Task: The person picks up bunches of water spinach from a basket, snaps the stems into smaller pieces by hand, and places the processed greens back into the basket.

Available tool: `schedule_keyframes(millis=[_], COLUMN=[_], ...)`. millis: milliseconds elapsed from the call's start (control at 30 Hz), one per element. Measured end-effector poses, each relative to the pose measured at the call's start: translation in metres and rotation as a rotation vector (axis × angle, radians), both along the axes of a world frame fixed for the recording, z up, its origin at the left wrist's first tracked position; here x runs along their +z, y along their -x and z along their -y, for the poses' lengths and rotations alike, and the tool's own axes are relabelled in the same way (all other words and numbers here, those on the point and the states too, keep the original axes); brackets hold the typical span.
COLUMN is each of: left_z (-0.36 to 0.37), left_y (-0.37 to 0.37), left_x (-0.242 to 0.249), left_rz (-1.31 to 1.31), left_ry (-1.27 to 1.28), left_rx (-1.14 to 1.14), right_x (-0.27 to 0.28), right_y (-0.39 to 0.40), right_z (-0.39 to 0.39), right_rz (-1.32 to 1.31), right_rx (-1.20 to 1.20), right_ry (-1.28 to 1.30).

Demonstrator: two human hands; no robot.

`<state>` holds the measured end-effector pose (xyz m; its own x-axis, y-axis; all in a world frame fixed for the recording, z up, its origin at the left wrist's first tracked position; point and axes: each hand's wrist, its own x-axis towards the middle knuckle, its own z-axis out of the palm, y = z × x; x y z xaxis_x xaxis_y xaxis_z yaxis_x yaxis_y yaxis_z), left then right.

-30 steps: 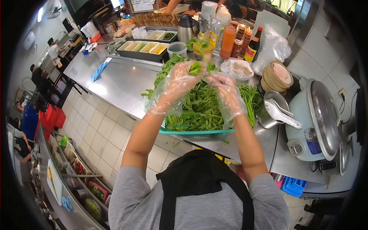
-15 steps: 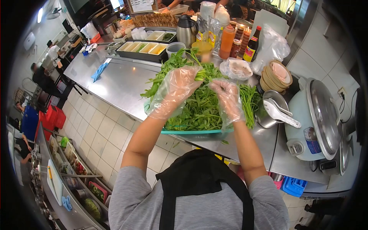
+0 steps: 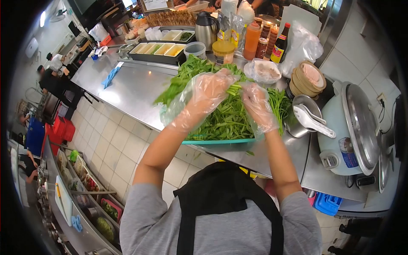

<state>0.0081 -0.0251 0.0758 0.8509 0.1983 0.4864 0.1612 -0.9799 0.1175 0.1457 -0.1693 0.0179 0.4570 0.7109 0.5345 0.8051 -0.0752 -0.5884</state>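
Note:
Both my hands wear loose clear plastic gloves. My left hand (image 3: 211, 89) is closed around a bunch of long-leaved greens that look like water spinach (image 3: 180, 87); the leaves stick out to the left and the cut stem ends point right. My right hand (image 3: 258, 104) has its fingers pinched at those stem ends, close beside the left fingers. Below both hands, a heap of the same greens (image 3: 225, 123) fills a teal tray (image 3: 221, 141), of which only the front rim shows. Thinner green stems (image 3: 278, 106) lie right of my right hand.
Behind the tray stand a lidded tub (image 3: 223, 53), a sauce bottle (image 3: 279, 44) and a steel jug (image 3: 206, 32). On the right are a metal pot (image 3: 297, 127) with white ladles and a large rice cooker (image 3: 346, 127). A blue cloth (image 3: 111, 77) lies left on the steel counter (image 3: 136, 91).
My hands have come together at the stem ends, the left moving right and the right rising slightly. The leafy end of the bunch has swung and is blurred.

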Motion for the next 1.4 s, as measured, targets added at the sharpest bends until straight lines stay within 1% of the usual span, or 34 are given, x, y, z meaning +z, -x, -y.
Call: schedule_keyframes(millis=[33,67,100,167,200,233,267,333,367,400,433,467,500,533,600,633,667,700,733,800,867,900,933,1000,1033,1067,1133,1167,1200,1233,1267,1333,1400], left_z=[-0.007,-0.012,-0.01,-0.014,-0.013,-0.011,-0.008,-0.006,-0.008,-0.008,-0.002,0.003,0.007,0.007,0.001,-0.011,-0.026,-0.04,-0.042,-0.041,-0.039,-0.038,-0.032,-0.019,-0.016,-0.016,-0.018,-0.017,-0.015,-0.01,-0.007,-0.002,-0.013], left_y=[-0.006,-0.01,-0.01,-0.01,-0.009,-0.008,-0.009,-0.009,-0.008,-0.006,0.0,0.007,0.013,0.018,0.031,0.033,0.033,0.031,0.031,0.035,0.034,0.03,0.026,0.02,0.017,0.012,0.0,-0.002,-0.002,0.0,0.002,0.006,0.012], left_x=[-0.005,-0.011,-0.005,-0.001,0.003,0.006,0.009,0.008,0.001,-0.003,0.005,0.015,0.028,0.037,0.047,0.04,0.033,0.026,0.028,0.032,0.034,0.03,0.029,0.026,0.02,0.007,-0.025,-0.04,-0.054,-0.059,-0.063,-0.066,-0.077], left_rz=[0.072,0.146,0.046,0.005,-0.042,-0.045,-0.017,0.013,0.177,0.34,0.34,0.237,0.133,0.133,0.315,0.337,0.338,0.427,0.513,0.508,0.368,0.299,0.299,-0.027,-0.145,-0.147,-0.293,-0.293,-0.353,-0.412,-0.415,-0.564,-0.567], left_ry=[-0.058,-0.118,-0.157,-0.169,-0.181,-0.181,-0.145,-0.108,-0.14,-0.171,-0.169,0.007,0.182,0.184,0.443,0.532,0.536,0.461,0.384,0.387,0.593,0.495,0.497,0.384,0.272,0.273,0.169,0.168,0.131,0.093,0.093,0.027,0.0], left_rx=[-0.13,-0.261,-0.198,-0.152,-0.11,-0.115,-0.089,-0.065,-0.077,-0.088,-0.087,0.039,0.164,0.166,0.066,0.058,0.059,-0.007,-0.074,-0.077,-0.077,-0.011,-0.012,0.124,0.171,0.17,0.082,0.08,-0.002,-0.086,-0.09,0.034,0.038], right_x=[0.009,0.019,0.03,0.037,0.039,0.04,0.041,0.055,0.054,0.05,0.045,0.04,0.037,0.042,0.05,0.046,0.037,0.026,0.012,-0.02,-0.042,-0.041,-0.039,-0.048,-0.05,-0.049,-0.039,-0.03,-0.03,-0.031,-0.033,-0.038,-0.039], right_y=[0.001,0.003,0.005,0.004,0.004,0.004,0.004,0.009,0.005,-0.003,-0.014,-0.023,-0.027,-0.016,0.003,-0.002,-0.012,-0.018,-0.02,-0.019,0.001,0.023,0.045,0.069,0.074,0.074,0.07,0.063,0.053,0.042,0.031,0.01,-0.006], right_z=[0.002,0.003,0.004,0.0,-0.003,-0.006,-0.008,-0.012,-0.016,-0.019,-0.019,-0.017,-0.012,-0.008,0.0,0.001,0.002,0.002,0.0,-0.002,-0.005,-0.001,0.004,0.014,0.016,0.019,0.028,0.03,0.03,0.029,0.028,0.026,0.012], right_rz=[-0.002,0.0,-0.018,-0.036,0.083,0.2,0.196,-0.587,-0.752,-0.752,-0.746,-0.739,-0.812,-0.813,-0.744,-0.744,-0.51,-0.276,-0.276,0.372,0.393,0.516,0.638,0.604,0.569,0.567,0.352,0.192,0.191,0.068,-0.055,-0.051,-0.047], right_rx=[0.091,0.093,0.105,0.117,0.098,0.075,0.07,0.09,0.066,0.064,0.103,0.143,0.271,0.271,0.194,0.192,0.122,0.054,0.054,0.002,0.156,0.102,0.048,0.095,0.143,0.142,0.098,0.114,0.111,0.03,-0.052,-0.097,-0.144], right_ry=[0.011,0.012,0.019,0.025,-0.086,-0.195,-0.193,-0.084,-0.179,-0.178,-0.198,-0.219,-0.114,-0.112,-0.004,0.0,0.05,0.098,0.1,0.061,0.176,0.285,0.396,0.434,0.47,0.471,0.244,0.113,0.114,0.038,-0.038,-0.074,-0.112])
